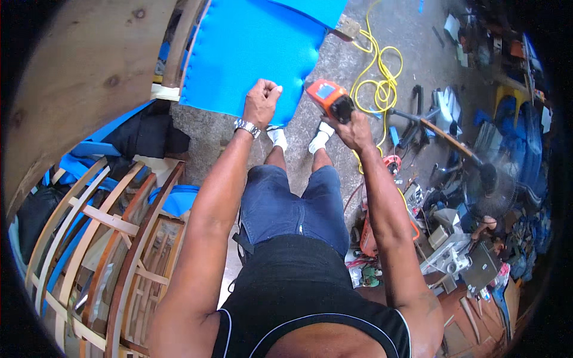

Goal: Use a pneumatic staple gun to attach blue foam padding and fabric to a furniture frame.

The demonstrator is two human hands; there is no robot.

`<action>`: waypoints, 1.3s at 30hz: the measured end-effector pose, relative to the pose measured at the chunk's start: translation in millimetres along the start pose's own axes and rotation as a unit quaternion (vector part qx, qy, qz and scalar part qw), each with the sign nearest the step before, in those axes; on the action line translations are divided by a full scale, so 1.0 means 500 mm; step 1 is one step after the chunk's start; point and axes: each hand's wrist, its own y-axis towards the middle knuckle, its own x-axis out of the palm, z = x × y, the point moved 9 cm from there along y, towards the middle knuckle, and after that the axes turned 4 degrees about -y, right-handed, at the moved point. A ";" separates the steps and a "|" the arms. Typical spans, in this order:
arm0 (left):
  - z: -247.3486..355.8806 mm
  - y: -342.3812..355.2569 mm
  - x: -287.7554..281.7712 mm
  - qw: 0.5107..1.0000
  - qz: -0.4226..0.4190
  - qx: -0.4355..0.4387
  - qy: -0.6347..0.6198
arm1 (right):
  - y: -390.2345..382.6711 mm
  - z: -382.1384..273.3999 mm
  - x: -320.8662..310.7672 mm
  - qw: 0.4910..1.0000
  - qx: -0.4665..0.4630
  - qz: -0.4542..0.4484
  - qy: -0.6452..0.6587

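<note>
A bright blue, foam-like sheet (239,53) lies over a wooden-edged piece at the top, puckered along its left edge. My left hand (261,102), with a metal watch (246,127) at the wrist, is closed in front of the sheet's lower part. Whatever its curled fingers may hold is hidden. In my right hand (356,130) is an orange-and-black pistol-shaped power tool (330,98), shaped like a staple gun. Its nose points up and left toward the sheet's right edge, with a small gap seeming to show between them.
A yellow hose or cord (382,77) coils on the concrete floor to the right. Beyond it stand a fan (490,185) and piled scraps. Curved wooden frames (119,238) stand at lower left, below a large wooden panel (89,77). My feet (321,137) are close below the sheet.
</note>
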 end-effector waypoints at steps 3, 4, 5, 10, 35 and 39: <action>-0.039 0.005 -0.010 0.999 -0.009 -0.018 -0.038 | -0.033 -0.014 0.014 0.999 0.012 -0.047 -0.012; -0.049 0.007 -0.016 0.999 -0.008 -0.022 -0.040 | -0.043 -0.027 0.024 0.996 0.014 -0.076 -0.036; -0.047 0.014 -0.021 1.000 -0.003 -0.020 -0.024 | -0.049 -0.034 0.027 0.996 0.015 -0.078 -0.039; -0.042 0.030 -0.001 0.997 -0.031 -0.045 -0.046 | -0.038 -0.044 0.049 0.994 -0.012 -0.047 -0.096; 0.532 0.492 0.033 0.746 0.243 0.395 0.478 | -0.078 0.278 -0.231 1.000 0.017 -0.008 0.022; 0.385 0.590 0.099 0.788 0.174 0.259 0.531 | -0.028 0.273 -0.304 0.997 0.016 -0.045 0.052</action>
